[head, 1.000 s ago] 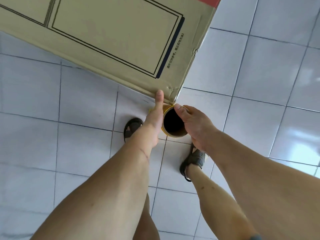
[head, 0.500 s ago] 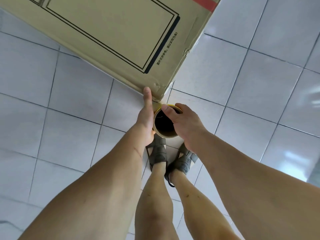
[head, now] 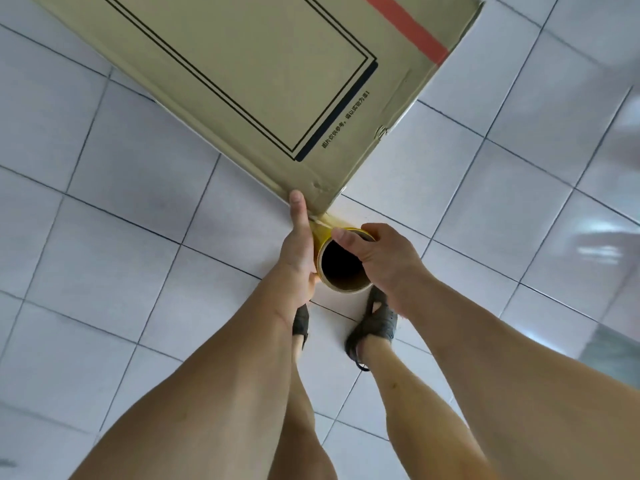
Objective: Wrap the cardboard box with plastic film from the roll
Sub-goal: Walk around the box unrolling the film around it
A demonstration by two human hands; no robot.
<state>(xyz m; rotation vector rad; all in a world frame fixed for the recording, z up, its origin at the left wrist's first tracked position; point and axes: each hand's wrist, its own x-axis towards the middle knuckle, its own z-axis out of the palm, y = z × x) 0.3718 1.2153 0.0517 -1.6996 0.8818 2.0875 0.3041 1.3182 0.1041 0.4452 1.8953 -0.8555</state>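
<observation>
Left hand [head: 298,258]: alongside the roll [head: 341,261], fingers wrapped round its left side, thumb stretched straight up to the near corner of the cardboard box [head: 249,84].
Right hand [head: 384,259]: grips roll from the right, thumb laid across the top rim, fingers curled over the far side.
Roll: upright, hollow core facing camera, held between both hands just below box corner; yellowish strip runs from roll to that corner.
Cardboard box: upper frame, on tiled floor [head: 519,188], black printed frame and red band on its face, corner dented.
Feet: dark sandals [head: 375,322] below roll.
</observation>
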